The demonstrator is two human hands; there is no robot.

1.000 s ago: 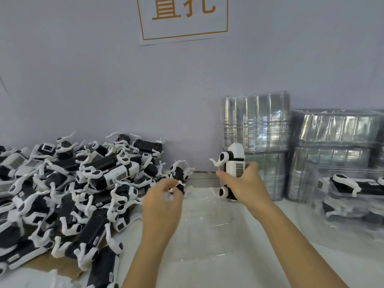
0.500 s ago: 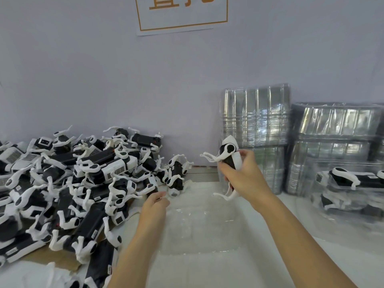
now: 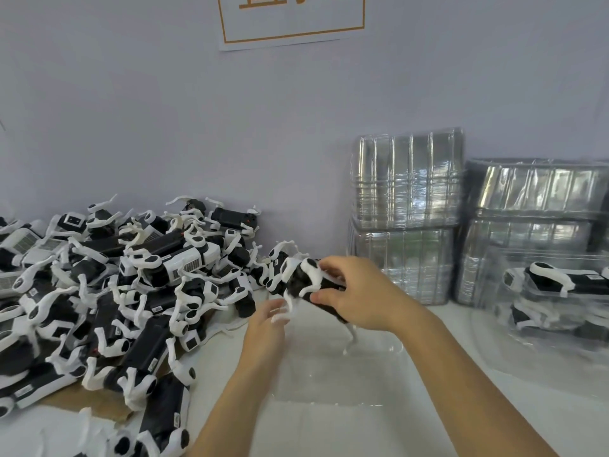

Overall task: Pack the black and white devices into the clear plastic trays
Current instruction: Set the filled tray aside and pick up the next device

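My right hand [image 3: 362,293] grips a black and white device [image 3: 304,280] by its body, tilted, just above the far end of a clear plastic tray [image 3: 333,371] that lies on the white table in front of me. My left hand [image 3: 267,324] reaches up under the device and its fingertips touch one of the white legs. A large pile of the same devices [image 3: 108,291] covers the table to the left.
Stacks of empty clear trays [image 3: 407,212] stand against the wall at the right. Further right, another tray stack [image 3: 534,199] and filled trays holding devices [image 3: 557,285]. A paper sign [image 3: 291,19] hangs on the wall. Brown cardboard [image 3: 95,407] lies under the pile.
My right hand has tipped the device from upright to slanting and lowered it toward the tray. My left hand came off the tray and rose to the device's leg.
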